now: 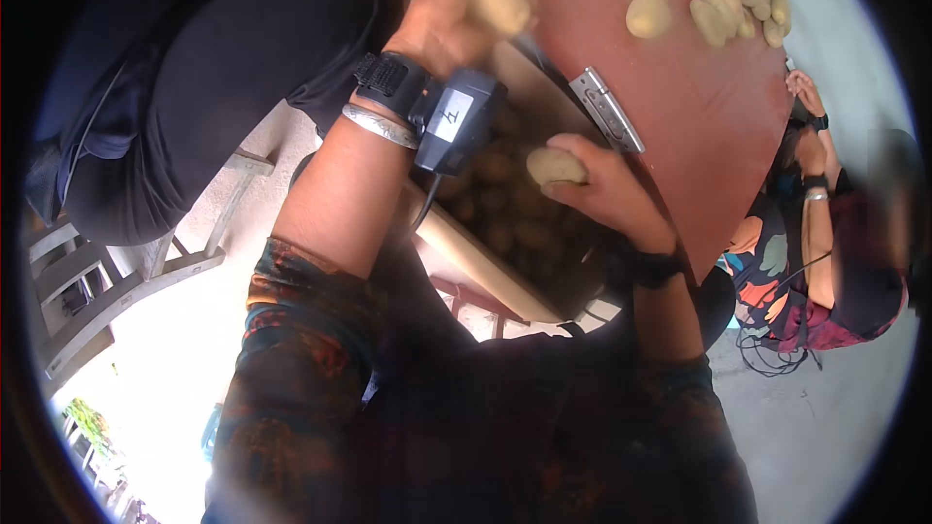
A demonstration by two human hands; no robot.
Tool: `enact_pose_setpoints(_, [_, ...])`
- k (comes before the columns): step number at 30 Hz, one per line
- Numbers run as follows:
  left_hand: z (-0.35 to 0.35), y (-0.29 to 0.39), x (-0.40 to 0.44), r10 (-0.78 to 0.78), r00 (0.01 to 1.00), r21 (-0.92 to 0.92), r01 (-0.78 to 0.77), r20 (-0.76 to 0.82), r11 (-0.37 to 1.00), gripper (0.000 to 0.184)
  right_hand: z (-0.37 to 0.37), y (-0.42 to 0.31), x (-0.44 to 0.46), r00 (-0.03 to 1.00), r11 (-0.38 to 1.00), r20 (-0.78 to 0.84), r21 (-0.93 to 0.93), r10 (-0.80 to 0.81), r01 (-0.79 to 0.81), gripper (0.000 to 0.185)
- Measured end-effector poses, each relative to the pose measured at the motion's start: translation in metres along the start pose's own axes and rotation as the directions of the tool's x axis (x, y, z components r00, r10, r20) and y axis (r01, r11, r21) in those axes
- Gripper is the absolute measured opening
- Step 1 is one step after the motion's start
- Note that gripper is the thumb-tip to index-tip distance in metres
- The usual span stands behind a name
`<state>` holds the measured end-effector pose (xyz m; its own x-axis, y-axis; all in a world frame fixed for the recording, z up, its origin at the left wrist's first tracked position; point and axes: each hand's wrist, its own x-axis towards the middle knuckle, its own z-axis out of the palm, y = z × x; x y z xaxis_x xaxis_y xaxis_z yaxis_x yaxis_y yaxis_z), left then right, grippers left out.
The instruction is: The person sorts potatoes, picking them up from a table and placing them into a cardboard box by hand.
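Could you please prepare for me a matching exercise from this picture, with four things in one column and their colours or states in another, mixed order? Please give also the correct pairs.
Things:
1. metal hinge
2. wearer's right hand
3. tabletop
4. heap of potatoes

Colours or states:
A. closed around a single potato
B. yellowish
C. silvery
D. reddish-brown

Right pairs: 1-C, 2-A, 3-D, 4-B

The potato (499,0) held farther left is blurred.
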<state>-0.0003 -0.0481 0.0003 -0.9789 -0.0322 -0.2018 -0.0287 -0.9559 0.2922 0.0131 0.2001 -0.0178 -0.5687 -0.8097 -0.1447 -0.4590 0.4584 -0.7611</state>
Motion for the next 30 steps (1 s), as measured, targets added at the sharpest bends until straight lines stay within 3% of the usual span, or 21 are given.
enact_pose_setpoints(1, [0.008, -0.004, -0.007, 0.066, 0.996, 0.0, -0.066, -0.056, 0.998, 0.03, 0.008, 0.012, 0.0, 0.995, 0.996, 0.07, -0.054, 0.077, -0.073, 0.049])
enact_pose_setpoints(2, [0.001, -0.002, -0.003, 0.045, 0.999, 0.0, -0.045, -0.016, 0.999, 0.027, 0.017, 0.027, 0.0, 0.994, 0.996, 0.069, -0.049, 0.081, -0.078, 0.049])
enact_pose_setpoints(4, [0.006, -0.001, -0.006, 0.026, 0.998, -0.015, -0.027, -0.051, 1.0, 0.027, 0.034, 0.062, -0.002, 0.975, 0.941, 0.028, -0.27, 0.221, -0.205, 0.053])
enact_pose_setpoints(5, [0.008, -0.001, -0.007, 0.015, 0.997, -0.029, -0.017, -0.079, 0.999, 0.027, 0.042, 0.08, -0.004, 0.973, 0.94, 0.03, -0.266, 0.227, -0.211, 0.053])
enact_pose_setpoints(7, [-0.001, -0.001, -0.001, -0.029, 0.999, -0.064, 0.026, -0.04, 0.998, 0.027, 0.054, 0.116, -0.008, 0.923, 0.918, -0.015, -0.092, 0.385, -0.385, 0.058])
enact_pose_setpoints(8, [-0.007, -0.001, 0.003, -0.069, 0.998, -0.098, 0.069, 0.003, 0.993, 0.027, 0.06, 0.131, -0.013, 0.922, 0.918, -0.015, -0.091, 0.387, -0.386, 0.058])
enact_pose_setpoints(10, [-0.017, 0.004, 0.013, -0.089, 0.996, -0.084, 0.089, -0.004, 0.993, 0.032, 0.064, 0.141, -0.02, 0.902, 0.894, -0.223, -0.177, 0.37, -0.411, 0.055])
enact_pose_setpoints(11, [-0.022, 0.004, 0.018, -0.107, 0.994, -0.07, 0.106, -0.011, 0.992, 0.039, 0.063, 0.147, -0.022, 0.901, 0.894, -0.228, -0.177, 0.368, -0.41, 0.055])
enact_pose_setpoints(12, [-0.028, -0.001, 0.02, -0.106, 0.994, -0.066, 0.105, -0.003, 0.992, 0.039, 0.058, 0.14, -0.019, 0.92, 0.882, -0.157, -0.265, 0.359, -0.39, 0.051])
enact_pose_setpoints(14, [-0.029, -0.008, 0.024, -0.01, 1.0, 0.249, 0.01, -0.002, 0.969, 0.04, 0.053, 0.127, -0.012, 0.957, 0.897, -0.085, -0.334, 0.278, -0.29, 0.041])
enact_pose_setpoints(15, [-0.011, -0.013, 0.015, -0.025, 0.993, 0.238, 0.051, -0.114, 0.97, 0.039, 0.056, 0.116, -0.009, 0.976, 0.921, -0.088, -0.324, 0.197, -0.215, 0.036])
enact_pose_setpoints(17, [-0.01, -0.016, 0.013, -0.122, 0.992, 0.242, 0.123, -0.022, 0.962, 0.028, 0.034, 0.049, 0.0, 0.977, 0.992, -0.204, -0.098, 0.055, -0.076, 0.027])
enact_pose_setpoints(18, [-0.007, -0.019, 0.011, -0.107, 0.994, 0.29, 0.105, -0.009, 0.951, 0.026, 0.025, 0.021, 0.006, 0.958, 0.995, -0.285, -0.101, -0.02, -0.009, 0.024])
enact_pose_setpoints(19, [-0.008, -0.021, 0.01, -0.151, 0.983, 0.3, 0.114, 0.105, 0.947, 0.027, 0.019, -0.001, 0.011, 0.929, 0.993, -0.359, -0.104, -0.089, 0.054, 0.022])
enact_pose_setpoints(21, [0.007, -0.022, 0.002, -0.225, 0.974, 0.389, 0.207, 0.002, 0.898, 0.028, 0.009, -0.029, 0.022, 0.877, 0.987, -0.453, -0.084, -0.16, 0.137, 0.022])
enact_pose_setpoints(23, [0.003, -0.026, 0.003, -0.288, 0.956, 0.439, 0.237, 0.053, 0.867, 0.03, -0.003, -0.051, 0.032, 0.753, 0.973, -0.634, 0.003, -0.177, 0.232, 0.027])
enact_pose_setpoints(24, [0.004, -0.028, 0.003, -0.348, 0.924, 0.424, 0.254, 0.159, 0.869, 0.03, -0.005, -0.048, 0.037, 0.751, 0.969, -0.64, 0.038, -0.164, 0.244, 0.034])
enact_pose_setpoints(27, [0.012, -0.037, -0.005, -0.303, 0.944, 0.49, 0.204, 0.13, 0.847, 0.031, -0.016, -0.054, 0.053, 0.733, 0.961, -0.625, -0.126, -0.27, 0.246, 0.039])
enact_pose_setpoints(28, [0.009, -0.038, -0.003, -0.299, 0.946, 0.484, 0.207, 0.122, 0.85, 0.034, -0.017, -0.061, 0.052, 0.775, 0.978, -0.597, -0.094, -0.207, 0.188, 0.044])
enact_pose_setpoints(30, [0.01, -0.04, -0.004, -0.302, 0.938, 0.439, 0.203, 0.169, 0.875, 0.036, -0.013, -0.05, 0.057, 0.763, 0.972, -0.603, -0.117, -0.232, 0.202, 0.045])
